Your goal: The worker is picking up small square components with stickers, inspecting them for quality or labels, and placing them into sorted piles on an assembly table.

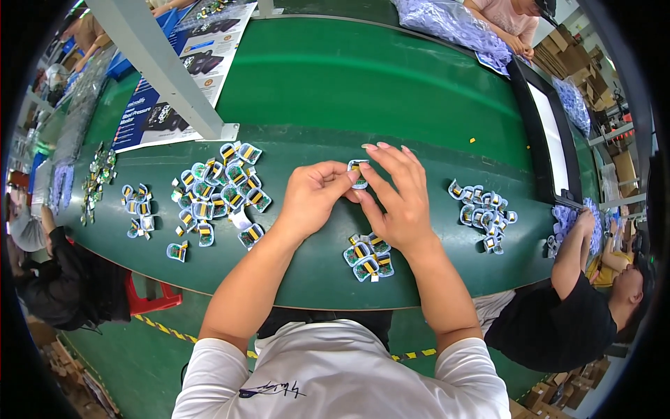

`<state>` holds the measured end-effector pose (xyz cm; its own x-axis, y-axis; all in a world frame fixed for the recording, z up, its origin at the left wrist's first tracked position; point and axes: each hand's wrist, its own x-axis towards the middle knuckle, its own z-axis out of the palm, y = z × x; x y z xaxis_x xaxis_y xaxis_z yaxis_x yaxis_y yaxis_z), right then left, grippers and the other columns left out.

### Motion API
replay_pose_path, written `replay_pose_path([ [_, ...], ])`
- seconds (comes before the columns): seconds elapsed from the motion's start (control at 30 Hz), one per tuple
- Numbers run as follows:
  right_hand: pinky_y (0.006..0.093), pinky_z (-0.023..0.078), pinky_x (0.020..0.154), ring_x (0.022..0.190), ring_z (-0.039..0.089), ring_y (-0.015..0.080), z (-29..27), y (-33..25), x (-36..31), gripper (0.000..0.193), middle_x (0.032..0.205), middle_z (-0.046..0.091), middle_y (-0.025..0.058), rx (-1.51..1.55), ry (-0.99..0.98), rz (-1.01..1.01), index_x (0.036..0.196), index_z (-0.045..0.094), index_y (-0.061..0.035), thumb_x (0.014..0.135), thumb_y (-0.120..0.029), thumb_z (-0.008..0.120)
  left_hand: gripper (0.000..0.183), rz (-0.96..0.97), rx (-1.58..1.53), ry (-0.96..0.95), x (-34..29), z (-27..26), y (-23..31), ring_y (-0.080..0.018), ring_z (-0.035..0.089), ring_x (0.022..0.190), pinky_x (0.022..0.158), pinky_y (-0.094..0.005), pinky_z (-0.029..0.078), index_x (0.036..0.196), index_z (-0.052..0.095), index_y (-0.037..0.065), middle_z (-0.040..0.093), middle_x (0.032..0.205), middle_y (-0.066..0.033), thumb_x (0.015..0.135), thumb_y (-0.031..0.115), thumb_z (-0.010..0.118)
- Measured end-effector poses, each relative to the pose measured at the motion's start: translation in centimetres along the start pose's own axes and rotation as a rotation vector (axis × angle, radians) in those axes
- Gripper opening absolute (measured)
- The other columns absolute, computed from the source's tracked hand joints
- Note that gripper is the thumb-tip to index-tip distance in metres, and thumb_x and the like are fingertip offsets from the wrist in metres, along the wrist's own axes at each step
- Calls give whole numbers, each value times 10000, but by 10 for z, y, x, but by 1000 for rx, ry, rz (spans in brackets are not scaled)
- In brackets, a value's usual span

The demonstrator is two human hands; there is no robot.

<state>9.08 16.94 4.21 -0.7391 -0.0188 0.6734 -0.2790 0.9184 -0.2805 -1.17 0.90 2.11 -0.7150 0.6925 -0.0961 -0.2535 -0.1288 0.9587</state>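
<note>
Pinching a small blue-rimmed part (360, 183) in the grip of the left hand (314, 193) — well in from the middle of the near edge of the surface (314, 276). Partly hidden between the hands — cannot tell if clamped by the right hand (403, 202) too. Showing an overlapping cluster (365, 268) nearer that edge, some outlines covered.

Brightly, fairly evenly lit over green table (300, 143). Streaked with soft, pale sheen across table's far half; darker along near strip. Reasonably sharp at table centre. Strongly bowed and softer beyond table's ends, fading outward to black.
</note>
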Motion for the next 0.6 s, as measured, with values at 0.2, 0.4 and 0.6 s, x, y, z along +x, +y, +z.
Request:
replay_pose_path([
  [0.2, 575, 415, 1135, 1327, 604, 360, -1, 1, 0, 377, 1406, 659, 131, 21, -21, 7, 1212, 745, -72, 846, -137, 809, 163, 37, 28, -10, 0, -3, -1, -125, 701, 783, 746, -271, 558, 1081, 756, -41, 752, 903, -67, 1027, 94, 684],
  [0.4, 587, 393, 1158, 1331, 601, 356, -3, 1, 1, 405, 1410, 656, 125, 39, -73, 32, 1248, 740, -89, 852, -143, 802, 167, 2, 10, -8, 2, -4, 1, -137, 718, 773, 736, -272, 561, 1058, 759, -43, 759, 898, -75, 1021, 104, 689],
  [0.6, 572, 409, 1149, 1311, 616, 358, -7, 6, -1, 369, 1369, 679, 135, 203, -31, 78, 1235, 744, -69, 867, -87, 764, 175, -30, -74, -35, 0, -5, 1, -168, 730, 765, 750, -290, 572, 1025, 756, -46, 756, 902, -96, 1011, 120, 702],
])
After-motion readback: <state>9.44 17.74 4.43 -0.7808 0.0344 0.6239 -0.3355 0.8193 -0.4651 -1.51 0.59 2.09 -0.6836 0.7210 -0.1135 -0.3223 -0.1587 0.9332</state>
